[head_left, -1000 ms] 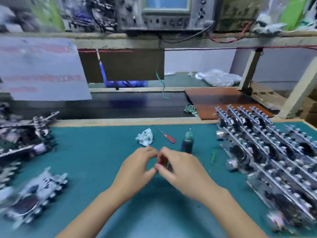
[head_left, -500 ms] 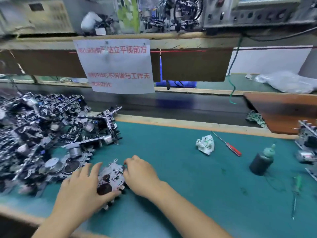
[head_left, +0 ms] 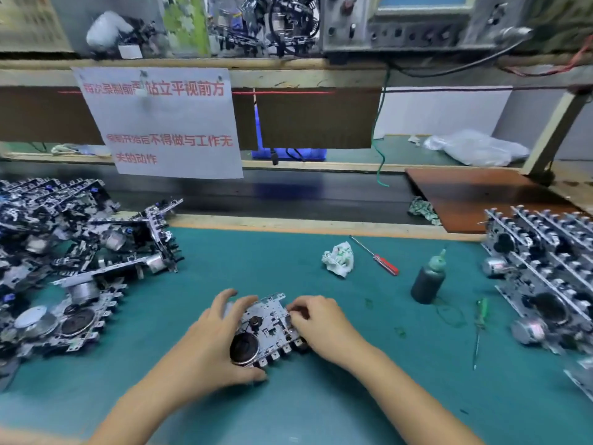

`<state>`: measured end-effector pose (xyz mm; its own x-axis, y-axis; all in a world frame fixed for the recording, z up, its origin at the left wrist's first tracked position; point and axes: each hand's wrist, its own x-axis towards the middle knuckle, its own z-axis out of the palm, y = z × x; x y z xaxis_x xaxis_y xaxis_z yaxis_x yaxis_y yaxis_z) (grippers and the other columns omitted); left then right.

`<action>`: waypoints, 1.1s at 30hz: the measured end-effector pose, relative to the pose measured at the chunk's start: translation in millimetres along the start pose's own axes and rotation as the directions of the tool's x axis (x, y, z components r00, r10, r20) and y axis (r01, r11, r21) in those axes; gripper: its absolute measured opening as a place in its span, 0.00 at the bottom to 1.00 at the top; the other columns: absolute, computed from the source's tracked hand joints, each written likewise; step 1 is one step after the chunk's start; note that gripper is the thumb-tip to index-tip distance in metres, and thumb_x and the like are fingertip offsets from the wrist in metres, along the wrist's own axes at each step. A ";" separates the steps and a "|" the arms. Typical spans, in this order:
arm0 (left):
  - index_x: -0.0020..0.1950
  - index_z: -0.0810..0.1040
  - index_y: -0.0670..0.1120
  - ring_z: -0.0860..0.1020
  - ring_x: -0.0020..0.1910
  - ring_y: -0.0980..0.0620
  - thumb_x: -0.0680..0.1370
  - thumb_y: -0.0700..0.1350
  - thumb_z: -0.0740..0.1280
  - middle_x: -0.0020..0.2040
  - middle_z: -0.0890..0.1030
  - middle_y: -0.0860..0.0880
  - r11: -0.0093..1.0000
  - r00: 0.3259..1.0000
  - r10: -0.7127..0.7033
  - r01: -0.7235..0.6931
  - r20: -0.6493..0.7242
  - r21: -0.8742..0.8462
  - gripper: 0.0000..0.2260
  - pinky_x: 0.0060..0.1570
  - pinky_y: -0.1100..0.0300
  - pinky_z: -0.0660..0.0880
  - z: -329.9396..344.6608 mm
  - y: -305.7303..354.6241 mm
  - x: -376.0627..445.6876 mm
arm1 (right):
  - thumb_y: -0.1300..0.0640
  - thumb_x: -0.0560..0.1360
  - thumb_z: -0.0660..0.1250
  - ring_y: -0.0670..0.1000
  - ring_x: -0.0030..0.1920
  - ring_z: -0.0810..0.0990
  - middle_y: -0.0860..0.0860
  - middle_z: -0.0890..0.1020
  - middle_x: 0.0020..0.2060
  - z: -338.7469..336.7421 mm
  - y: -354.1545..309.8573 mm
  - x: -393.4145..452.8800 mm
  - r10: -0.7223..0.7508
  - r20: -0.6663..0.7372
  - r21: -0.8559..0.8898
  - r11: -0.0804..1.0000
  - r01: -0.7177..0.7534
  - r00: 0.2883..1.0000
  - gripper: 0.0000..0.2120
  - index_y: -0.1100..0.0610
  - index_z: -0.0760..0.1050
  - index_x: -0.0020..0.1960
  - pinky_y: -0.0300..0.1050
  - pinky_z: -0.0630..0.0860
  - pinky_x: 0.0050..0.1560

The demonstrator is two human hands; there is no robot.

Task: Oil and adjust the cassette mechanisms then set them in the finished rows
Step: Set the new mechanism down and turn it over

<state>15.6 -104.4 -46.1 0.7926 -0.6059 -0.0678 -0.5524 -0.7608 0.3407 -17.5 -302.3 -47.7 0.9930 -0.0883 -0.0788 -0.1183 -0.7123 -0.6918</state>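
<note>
Cassette mechanism (head_left: 268, 326) between both hands, left hand (head_left: 211, 345) gripping; right hand (head_left: 321, 322) pinching its edge

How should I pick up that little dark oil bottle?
Grip the oil bottle round its dark, straight body, coming from the side nearest you. It stands upright on the green mat, and its narrow green nozzle on top looks too thin to hold securely.
</note>
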 end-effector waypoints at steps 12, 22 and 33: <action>0.66 0.54 0.73 0.56 0.71 0.65 0.60 0.63 0.77 0.73 0.48 0.65 0.833 0.900 0.430 -0.428 -0.079 -0.351 0.43 0.65 0.72 0.59 48.5 105.0 83.0 | 0.58 0.79 0.59 0.46 0.18 0.71 0.52 0.79 0.31 -81.4 109.1 -65.5 0.277 -0.249 0.310 0.931 -0.195 0.928 0.06 0.52 0.72 0.45 0.36 0.67 0.20; 0.67 0.51 0.75 0.59 0.69 0.69 0.61 0.60 0.78 0.66 0.58 0.76 0.832 0.927 0.360 -0.371 -0.106 -0.412 0.46 0.66 0.75 0.57 51.5 86.9 75.5 | 0.55 0.79 0.60 0.49 0.24 0.68 0.57 0.80 0.32 -67.5 116.1 -68.8 0.191 -0.395 0.184 0.975 -0.126 0.899 0.09 0.45 0.71 0.42 0.51 0.71 0.32; 0.69 0.51 0.70 0.55 0.70 0.70 0.65 0.47 0.79 0.66 0.53 0.78 0.811 0.938 0.337 -0.336 -0.086 -0.479 0.46 0.66 0.76 0.54 54.7 88.8 74.3 | 0.53 0.79 0.59 0.49 0.25 0.68 0.55 0.78 0.30 -67.0 114.0 -70.2 0.173 -0.391 0.174 0.978 -0.112 0.904 0.07 0.46 0.70 0.42 0.50 0.70 0.32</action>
<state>11.4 -229.6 -72.2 0.5792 -0.8044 0.1321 -0.5907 -0.3024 0.7481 -101.1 -423.9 -73.0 0.8753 -0.4753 0.0892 -0.2263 -0.5657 -0.7930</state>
